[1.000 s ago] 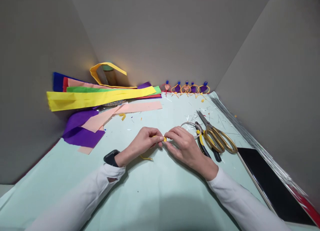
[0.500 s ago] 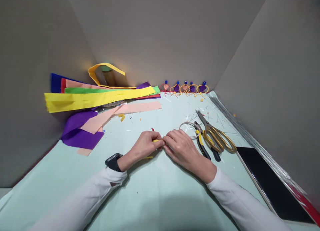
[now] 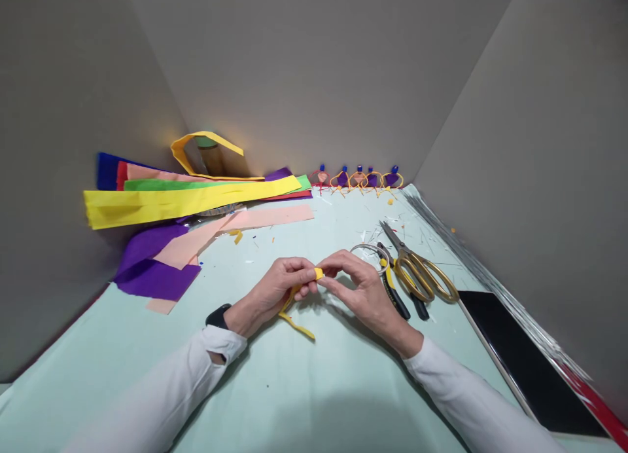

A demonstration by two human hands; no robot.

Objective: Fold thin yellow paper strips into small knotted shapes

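My left hand (image 3: 284, 284) pinches a narrow yellow strip (image 3: 318, 273) that looks like crepe paper or thin fabric. A thin twisted tail (image 3: 298, 326) of it hangs out below the fingers onto the table. The thumb and forefinger of my right hand (image 3: 357, 285) close at the end of the same yellow strip, just right of the left thumb. What lies inside my left fingers is hidden. Scissors with gold handles (image 3: 417, 270) and black-and-yellow pliers (image 3: 392, 289) lie to the right of my right hand.
Several small blue-topped figures (image 3: 360, 177) stand along the back edge. Coloured strips (image 3: 196, 201) and a purple sheet (image 3: 157, 270) lie at left. A wire ring (image 3: 370, 249) touches the pliers. A black-screened tablet (image 3: 530, 361) and a bundle of wires (image 3: 456, 243) line the right side.
My right fingers have lifted and opened out a little, showing the yellow end between the hands. More of the yellow tail now shows below my left hand.
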